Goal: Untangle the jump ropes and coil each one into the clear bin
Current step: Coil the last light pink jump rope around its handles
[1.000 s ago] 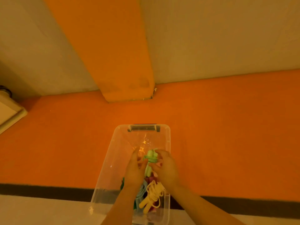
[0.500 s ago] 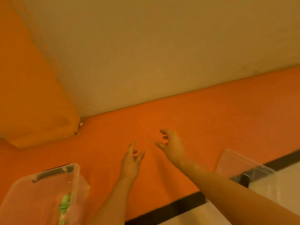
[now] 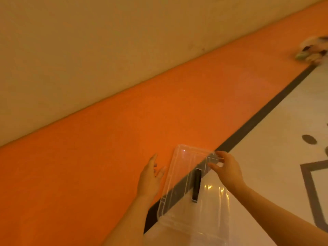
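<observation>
Best closing both spread hands, left (image 3: 149,180) and right (image 3: 228,168), evenly on clear lid (image 3: 184,167), lower centre, before lifting.

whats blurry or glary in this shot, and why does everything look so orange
Head view: warm, dim lighting tints the walls and floor orange; bright glints sit on the clear plastic lid; the pale jumble of things at the top right is smeared by motion blur; wide-angle distortion tilts the wall line; both the left hand and right hand look fairly sharp.
</observation>
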{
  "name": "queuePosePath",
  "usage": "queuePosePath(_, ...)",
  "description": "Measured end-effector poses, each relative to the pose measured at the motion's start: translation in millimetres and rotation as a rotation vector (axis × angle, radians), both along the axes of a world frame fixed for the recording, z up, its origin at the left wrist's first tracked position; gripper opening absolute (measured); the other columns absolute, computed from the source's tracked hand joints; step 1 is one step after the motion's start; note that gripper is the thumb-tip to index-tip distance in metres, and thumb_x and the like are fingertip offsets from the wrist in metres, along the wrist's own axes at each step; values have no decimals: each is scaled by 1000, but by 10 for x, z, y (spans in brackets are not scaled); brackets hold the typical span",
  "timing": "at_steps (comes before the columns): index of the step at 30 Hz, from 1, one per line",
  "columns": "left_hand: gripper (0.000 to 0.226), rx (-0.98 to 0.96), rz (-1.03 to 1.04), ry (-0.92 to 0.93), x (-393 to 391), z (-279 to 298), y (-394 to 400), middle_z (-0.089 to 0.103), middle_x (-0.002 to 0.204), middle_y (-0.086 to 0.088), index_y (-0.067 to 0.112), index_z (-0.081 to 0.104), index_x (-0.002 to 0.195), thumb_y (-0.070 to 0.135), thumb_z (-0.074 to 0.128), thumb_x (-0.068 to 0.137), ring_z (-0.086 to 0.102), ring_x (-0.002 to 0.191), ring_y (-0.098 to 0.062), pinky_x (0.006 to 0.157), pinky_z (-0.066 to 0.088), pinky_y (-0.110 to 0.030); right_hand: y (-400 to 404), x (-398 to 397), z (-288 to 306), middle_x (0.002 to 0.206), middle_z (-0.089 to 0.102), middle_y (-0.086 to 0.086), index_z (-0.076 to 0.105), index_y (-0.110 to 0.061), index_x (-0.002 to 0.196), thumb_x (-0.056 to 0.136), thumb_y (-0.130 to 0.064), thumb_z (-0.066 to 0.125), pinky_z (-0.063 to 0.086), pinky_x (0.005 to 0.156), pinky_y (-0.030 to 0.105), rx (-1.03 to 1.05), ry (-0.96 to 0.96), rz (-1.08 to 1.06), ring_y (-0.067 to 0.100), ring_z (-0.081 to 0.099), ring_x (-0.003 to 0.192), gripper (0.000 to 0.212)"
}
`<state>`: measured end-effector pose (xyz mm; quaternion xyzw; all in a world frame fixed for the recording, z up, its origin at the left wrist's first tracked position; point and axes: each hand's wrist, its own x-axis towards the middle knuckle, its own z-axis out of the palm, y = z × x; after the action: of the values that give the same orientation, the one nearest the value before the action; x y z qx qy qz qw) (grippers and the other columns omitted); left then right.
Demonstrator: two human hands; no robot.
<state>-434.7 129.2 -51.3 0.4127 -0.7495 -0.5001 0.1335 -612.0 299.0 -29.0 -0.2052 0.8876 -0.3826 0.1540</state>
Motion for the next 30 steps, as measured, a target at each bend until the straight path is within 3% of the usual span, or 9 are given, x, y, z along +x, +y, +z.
queuePosePath(2,63,-5,-49,-37,-204,-289,134,42,143,1,36,27,147,27,59,93,44,129,-17,104,44,-42,287,-135,-404,127,56,11,53,-11,129,81,-23,74,47,90,37,63,-41,-111,24,56,111,54)
queuePosePath(6,50,-43,-128,-58,-372,-676,291,42,130,16,43,34,132,21,58,93,42,121,-5,102,39,-28,589,-177,-917,139,47,14,46,-10,137,79,-31,75,43,100,47,169,-123,-253,33,50,122,68)
queuePosePath(9,62,-77,-123,-132,-425,-980,373,46,137,1,32,31,146,30,60,92,44,126,-17,106,41,-42,646,-104,-1229,143,43,14,40,-9,142,79,-31,75,38,104,45,205,-159,-262,32,42,129,75)
queuePosePath(11,65,-99,-108,-177,-428,-1125,423,42,142,-5,25,30,148,33,60,92,40,132,-22,111,33,-38,623,-32,-1380,144,40,15,36,-10,144,78,-30,76,37,105,46,195,-186,-261,32,40,130,79)
queuePosePath(13,64,-116,-97,-211,-441,-1203,438,41,144,-9,20,31,147,32,60,91,38,133,-25,107,27,-28,565,24,-1490,147,36,15,33,-13,145,77,-32,77,35,106,48,202,-198,-245,33,36,133,83)
queuePosePath(15,64,-124,-101,-237,-466,-1269,424,40,144,-11,20,31,147,33,60,92,38,132,-26,105,29,-28,493,62,-1580,150,31,16,32,-16,146,77,-35,76,32,108,50,235,-201,-226,35,31,136,85)
queuePosePath(20,66,-133,-81,-274,-554,-1453,382,39,145,-9,24,26,149,39,57,93,36,132,-26,109,32,-39,374,88,-1704,144,37,18,33,-20,146,73,-41,78,38,102,51,307,-183,-238,38,38,129,88)
queuePosePath(24,66,-168,-37,-339,-552,-1474,359,35,148,-7,29,23,149,47,51,93,33,134,-27,110,30,-46,252,141,-1721,147,34,15,30,-24,146,71,-45,79,36,103,55,306,-192,-276,38,33,132,92)
queuePosePath(30,68,-203,190,-473,-198,-1103,-60,17,157,-6,42,17,148,56,49,90,18,142,-32,113,22,-54,-568,384,-1264,145,34,15,22,-32,146,70,-46,79,38,101,59,313,-82,-170,39,33,131,97)
